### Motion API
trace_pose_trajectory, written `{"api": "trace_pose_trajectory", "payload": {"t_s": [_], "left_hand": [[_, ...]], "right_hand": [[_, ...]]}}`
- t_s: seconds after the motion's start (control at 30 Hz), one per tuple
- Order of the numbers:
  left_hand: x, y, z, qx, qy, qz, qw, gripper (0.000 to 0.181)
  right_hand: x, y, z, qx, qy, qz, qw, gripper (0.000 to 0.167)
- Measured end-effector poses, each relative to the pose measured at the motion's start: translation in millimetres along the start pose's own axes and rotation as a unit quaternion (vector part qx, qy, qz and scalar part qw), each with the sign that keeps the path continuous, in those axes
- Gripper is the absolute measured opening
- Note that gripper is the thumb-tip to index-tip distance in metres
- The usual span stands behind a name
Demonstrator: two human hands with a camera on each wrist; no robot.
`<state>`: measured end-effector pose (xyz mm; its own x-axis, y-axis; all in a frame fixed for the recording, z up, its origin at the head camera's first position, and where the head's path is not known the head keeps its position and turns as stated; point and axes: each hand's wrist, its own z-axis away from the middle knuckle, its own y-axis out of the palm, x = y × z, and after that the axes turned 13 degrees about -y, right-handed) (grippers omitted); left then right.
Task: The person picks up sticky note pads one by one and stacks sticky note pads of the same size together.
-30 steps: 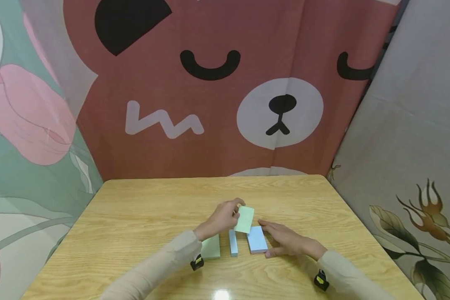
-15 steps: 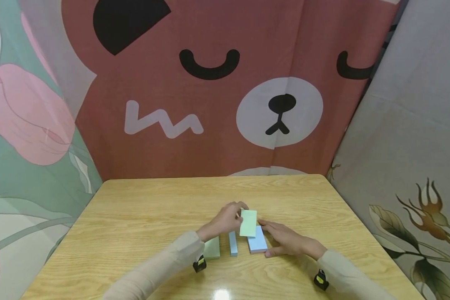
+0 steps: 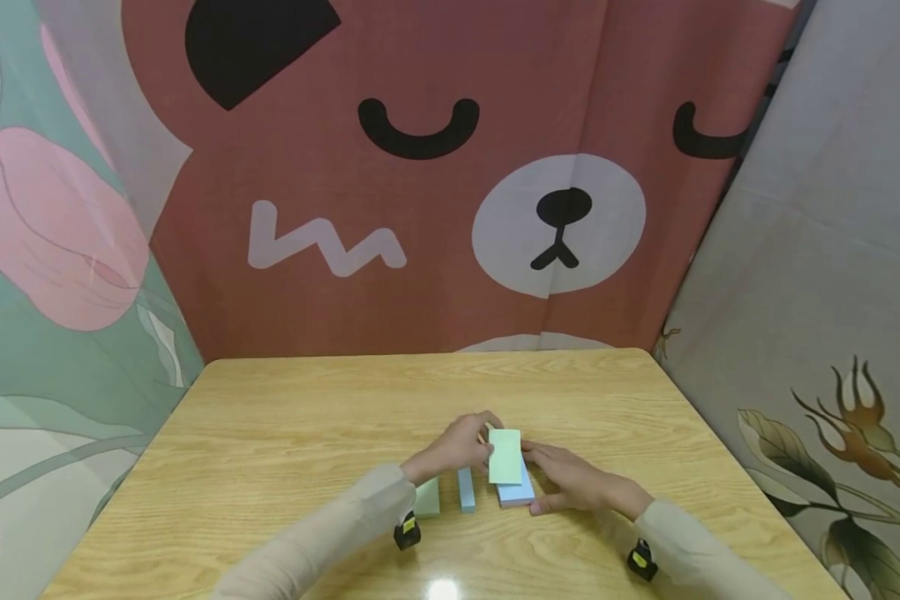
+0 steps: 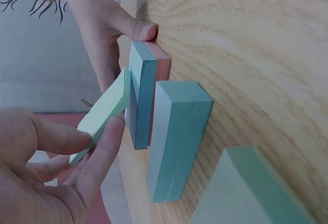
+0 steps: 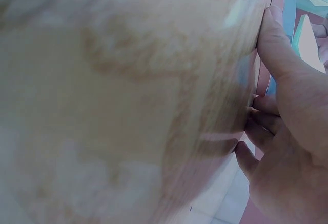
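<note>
My left hand [image 3: 461,443] pinches a thin light green sticky note pad [image 3: 505,457] between thumb and fingers. That pad is tilted above a blue sticky note pad [image 3: 517,493] and hides its far part. In the left wrist view, the blue pad lies on a pink pad [image 4: 162,69], and the green pad's lower edge is close to the blue top; whether they touch I cannot tell. My right hand [image 3: 573,477] holds this stack from the right, thumb at the near corner and fingers toward the far one. In the right wrist view, the thumb meets the stack's side.
Just left of the stack stands a narrow blue block of notes [image 4: 174,142]. Further left lies a larger pale green pad [image 3: 427,497], partly covered by the left forearm. All are on a wooden table [image 3: 307,408], with printed cloth [image 3: 435,308] hanging behind and beside it.
My left hand has moved right and nearer to me, bringing the light green pad over the blue one. The right hand and the stack have stayed in place.
</note>
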<state>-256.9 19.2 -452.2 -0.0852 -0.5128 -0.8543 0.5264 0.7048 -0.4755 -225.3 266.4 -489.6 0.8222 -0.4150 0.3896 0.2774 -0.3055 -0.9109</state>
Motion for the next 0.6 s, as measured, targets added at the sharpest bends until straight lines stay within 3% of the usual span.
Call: {"api": "trace_pose_trajectory", "payload": {"t_s": [0.27, 0.6], "left_hand": [[0.5, 2.1, 1.0, 0.022, -0.008, 0.006, 0.9997, 0.037], [2.2, 3.7, 3.0, 0.008, 0.000, -0.040, 0.9992, 0.039]], "right_hand": [[0.6, 0.5, 0.1, 0.010, 0.019, -0.003, 0.9998, 0.080], [1.0, 0.9, 0.5, 0.006, 0.014, 0.006, 0.9999, 0.079]]}}
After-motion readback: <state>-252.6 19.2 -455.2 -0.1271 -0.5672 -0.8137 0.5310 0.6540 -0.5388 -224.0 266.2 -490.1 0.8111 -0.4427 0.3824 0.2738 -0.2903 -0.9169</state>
